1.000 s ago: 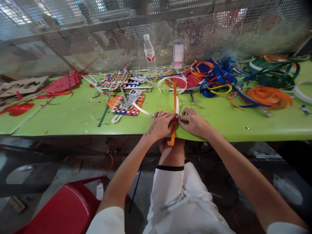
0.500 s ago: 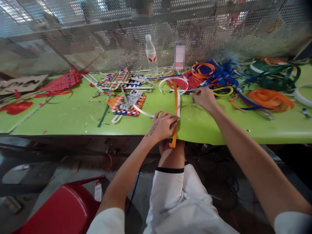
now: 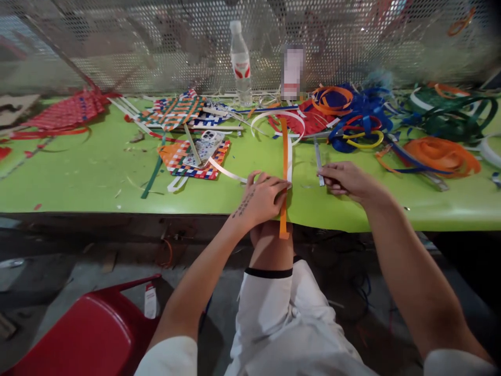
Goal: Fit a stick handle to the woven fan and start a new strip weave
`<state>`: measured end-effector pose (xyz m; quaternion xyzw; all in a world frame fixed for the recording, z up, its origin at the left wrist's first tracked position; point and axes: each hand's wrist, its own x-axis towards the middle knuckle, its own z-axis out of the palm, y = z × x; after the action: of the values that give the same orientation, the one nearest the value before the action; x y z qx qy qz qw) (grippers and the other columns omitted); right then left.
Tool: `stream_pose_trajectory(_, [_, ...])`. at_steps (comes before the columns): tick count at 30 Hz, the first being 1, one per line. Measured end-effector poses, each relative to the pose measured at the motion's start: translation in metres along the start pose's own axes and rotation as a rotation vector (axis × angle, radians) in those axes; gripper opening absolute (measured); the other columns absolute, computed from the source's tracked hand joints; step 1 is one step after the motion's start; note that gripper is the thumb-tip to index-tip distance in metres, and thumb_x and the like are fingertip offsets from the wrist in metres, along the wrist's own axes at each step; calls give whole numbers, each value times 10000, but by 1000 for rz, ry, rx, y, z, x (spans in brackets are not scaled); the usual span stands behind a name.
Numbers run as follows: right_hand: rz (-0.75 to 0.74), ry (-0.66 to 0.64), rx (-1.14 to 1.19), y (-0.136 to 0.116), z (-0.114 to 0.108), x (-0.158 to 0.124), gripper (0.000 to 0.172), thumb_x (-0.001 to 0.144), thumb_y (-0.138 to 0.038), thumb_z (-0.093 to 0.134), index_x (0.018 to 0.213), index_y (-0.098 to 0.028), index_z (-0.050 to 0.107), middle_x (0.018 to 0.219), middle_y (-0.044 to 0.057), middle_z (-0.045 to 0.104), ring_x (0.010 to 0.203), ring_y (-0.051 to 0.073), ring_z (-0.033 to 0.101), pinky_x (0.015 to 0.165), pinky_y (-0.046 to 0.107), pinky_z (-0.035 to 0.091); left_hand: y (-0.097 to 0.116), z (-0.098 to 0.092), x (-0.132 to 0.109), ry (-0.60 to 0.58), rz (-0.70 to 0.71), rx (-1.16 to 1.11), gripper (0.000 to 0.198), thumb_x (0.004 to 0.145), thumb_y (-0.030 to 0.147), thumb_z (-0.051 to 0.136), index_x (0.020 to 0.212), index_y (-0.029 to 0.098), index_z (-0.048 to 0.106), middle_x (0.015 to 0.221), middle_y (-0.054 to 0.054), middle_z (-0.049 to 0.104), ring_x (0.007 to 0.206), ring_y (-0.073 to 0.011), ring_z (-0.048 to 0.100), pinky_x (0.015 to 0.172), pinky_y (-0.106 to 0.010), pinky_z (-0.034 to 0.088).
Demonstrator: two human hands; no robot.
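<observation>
At the table's front edge, my left hand presses its closed fingers onto an orange strap and a white strap lying side by side. The orange end hangs past the edge over my knee, and the white one runs on as a loop to the back. My right hand pinches the near end of a thin grey flat strip, like a metal ruler, over the tabletop right of the straps. Its far end points to the back.
Left of my hands, a phone lies on a woven checkered piece. A water bottle stands at the back by the perforated metal screen. Orange coils and blue straps lie at right. A red chair stands below left.
My right hand has come nearer and to the right, drawing the grey strip into clear view over the table. My left hand stays on the straps. The head view has tilted down slightly.
</observation>
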<state>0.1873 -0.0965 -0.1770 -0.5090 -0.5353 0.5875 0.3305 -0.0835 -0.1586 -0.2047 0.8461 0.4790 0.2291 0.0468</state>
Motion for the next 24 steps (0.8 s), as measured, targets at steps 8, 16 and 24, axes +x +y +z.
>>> stream_pose_trajectory(8, [-190, 106, 89, 6, 36, -3, 416, 835, -546, 885, 870, -242, 603, 573, -63, 507, 431, 80, 397, 365, 209, 260, 0, 0, 0, 10, -14, -13, 317, 1068, 284, 591, 1316, 279, 788, 1336, -21, 795, 1238, -289, 640, 1219, -524, 320])
stream_pose_trajectory(16, [-584, 300, -439, 19, 65, 5, 510, 1026, -735, 559, 899, -245, 628, 701, 21, 660, 602, 177, 603, 569, 322, 465, 0, 1, 2, 5, -21, -23, 324, 1054, 309, 587, 1302, 268, 792, 1297, -18, 804, 1233, -294, 635, 1193, -539, 328])
stream_pose_trajectory(24, [-676, 297, -739, 14, 74, 1, 470, 1108, -635, 381, 939, -263, 612, 931, 109, 757, 778, 259, 707, 710, 383, 510, 2, -1, 1, -8, -41, -32, 338, 1063, 312, 550, 1299, 314, 792, 1297, -11, 799, 1243, -303, 612, 1190, -541, 313])
